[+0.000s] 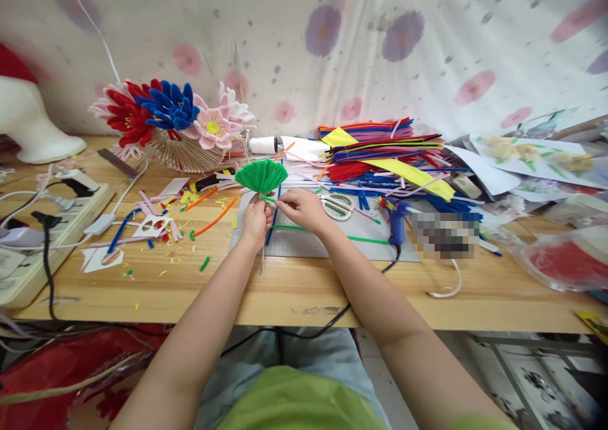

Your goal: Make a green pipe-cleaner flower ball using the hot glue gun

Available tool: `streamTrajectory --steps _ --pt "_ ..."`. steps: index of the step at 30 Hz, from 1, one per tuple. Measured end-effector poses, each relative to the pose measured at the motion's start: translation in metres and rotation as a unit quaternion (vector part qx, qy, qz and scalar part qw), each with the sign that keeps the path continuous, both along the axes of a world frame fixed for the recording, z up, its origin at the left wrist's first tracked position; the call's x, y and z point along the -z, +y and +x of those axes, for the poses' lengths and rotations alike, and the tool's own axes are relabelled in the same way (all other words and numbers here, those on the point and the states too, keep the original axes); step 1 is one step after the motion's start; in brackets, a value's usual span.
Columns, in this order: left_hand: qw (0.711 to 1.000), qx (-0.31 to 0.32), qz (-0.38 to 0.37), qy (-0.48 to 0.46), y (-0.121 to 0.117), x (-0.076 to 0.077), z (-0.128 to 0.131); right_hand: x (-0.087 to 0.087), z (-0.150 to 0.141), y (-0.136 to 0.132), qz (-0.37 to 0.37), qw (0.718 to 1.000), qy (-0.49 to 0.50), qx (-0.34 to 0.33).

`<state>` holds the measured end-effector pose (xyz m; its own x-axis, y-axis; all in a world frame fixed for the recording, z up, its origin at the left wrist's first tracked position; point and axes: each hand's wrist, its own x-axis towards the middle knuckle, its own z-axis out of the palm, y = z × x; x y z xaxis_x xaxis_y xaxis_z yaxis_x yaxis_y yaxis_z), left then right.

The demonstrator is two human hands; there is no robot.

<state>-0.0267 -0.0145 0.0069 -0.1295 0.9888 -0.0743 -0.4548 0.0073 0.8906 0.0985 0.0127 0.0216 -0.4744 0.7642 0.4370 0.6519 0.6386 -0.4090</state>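
Observation:
My left hand [257, 220] grips the stem of a green fan-shaped leaf [261, 177], which looks made of fuzzy pipe cleaners and stands upright above my fingers. A thin wire [263, 260] sticks out below that hand. Close beside it, my right hand [300, 208] pinches a short green pipe cleaner [268, 199] at the base of the leaf. Under both hands lies a grey mat [313, 245], with a long green pipe cleaner [365, 239] across it. White-handled scissors [337, 206] rest just beyond my right hand.
A blue glue gun [397, 220] stands right of the mat, its cord trailing over the table edge. Bundled pipe cleaners [380, 148] lie behind. A fan with flowers [187, 152] stands at back left, near a power strip [71, 227]. Scraps [152, 226] litter the left side.

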Motion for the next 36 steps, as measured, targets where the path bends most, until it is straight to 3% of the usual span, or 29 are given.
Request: streamTrajectory --steps 12,20,28,36 --pt "0.998 -0.021 -0.014 0.055 -0.003 0.001 0.008 0.005 0.001 0.004 0.053 0.996 -0.035 0.063" --pt "0.997 -0.064 0.001 0.041 -0.002 0.003 0.009 0.008 0.001 0.001 0.043 0.998 0.024 0.046" --pt "1.0 -0.013 0.017 0.023 -0.008 -0.013 0.01 0.01 -0.001 -0.002 -0.019 0.973 0.228 0.028" --pt "0.986 0.071 -0.048 -0.146 -0.017 -0.03 0.011 0.016 0.003 -0.003 -0.082 0.955 0.285 0.006"
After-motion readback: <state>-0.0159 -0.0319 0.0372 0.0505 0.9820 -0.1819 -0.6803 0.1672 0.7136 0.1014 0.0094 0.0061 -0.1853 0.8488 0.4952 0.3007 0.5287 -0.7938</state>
